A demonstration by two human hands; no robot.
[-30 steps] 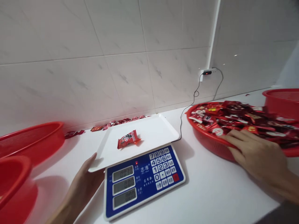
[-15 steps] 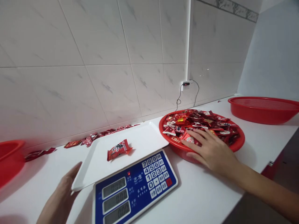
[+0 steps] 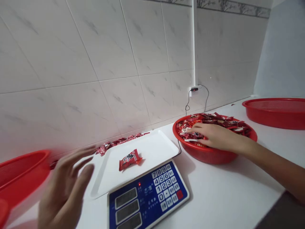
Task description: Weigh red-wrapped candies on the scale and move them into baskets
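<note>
Resting on the wrapped candies (image 3: 218, 118) in the right-hand red basket (image 3: 205, 156), my right hand (image 3: 214, 136) is covering some; I cannot tell whether it is gripping any. My left hand (image 3: 65, 189) is hovering open, fingers parted, just left of the scale (image 3: 147, 197) and its white tray (image 3: 157, 149), where one red packet (image 3: 129, 159) is lying mid-surface.

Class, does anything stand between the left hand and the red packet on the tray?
Only the low rim of the white tray lies between the left hand and the red packet; nothing visible blocks the way over it.
</note>
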